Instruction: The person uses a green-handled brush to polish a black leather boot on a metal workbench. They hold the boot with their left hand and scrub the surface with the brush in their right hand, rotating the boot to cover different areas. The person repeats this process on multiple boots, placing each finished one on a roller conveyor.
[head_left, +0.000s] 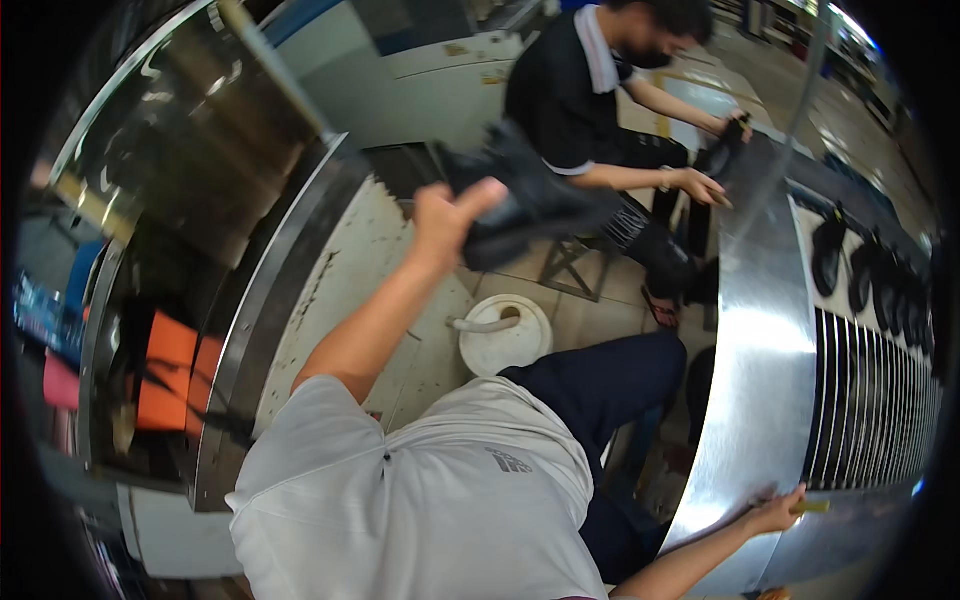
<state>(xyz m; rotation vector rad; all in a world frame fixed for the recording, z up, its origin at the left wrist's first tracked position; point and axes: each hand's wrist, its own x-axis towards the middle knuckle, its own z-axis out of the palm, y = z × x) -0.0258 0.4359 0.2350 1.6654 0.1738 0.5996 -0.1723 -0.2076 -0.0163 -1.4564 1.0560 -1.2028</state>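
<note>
A black boot or high shoe (535, 205), blurred by motion, is raised in front of me with my left hand (445, 225) closed round one side of it. The thumb lies over its near edge. Far to the right, my right hand (775, 515) is closed on a short yellow-green stick or handle (812, 507). That hand is just over the shiny metal bench top (750, 370), by the near end of the metal rods. What the far end of the stick carries cannot be made out.
Across from me, a seated co-worker (565, 110) handles a black shoe (725, 150). Metal rods (870, 400) run beside the bench, with several black shoes (830, 255) beyond. A white lidded bucket (505, 340) stands ahead. At left are a metal-edged cabinet (265, 280) and orange pieces (168, 370).
</note>
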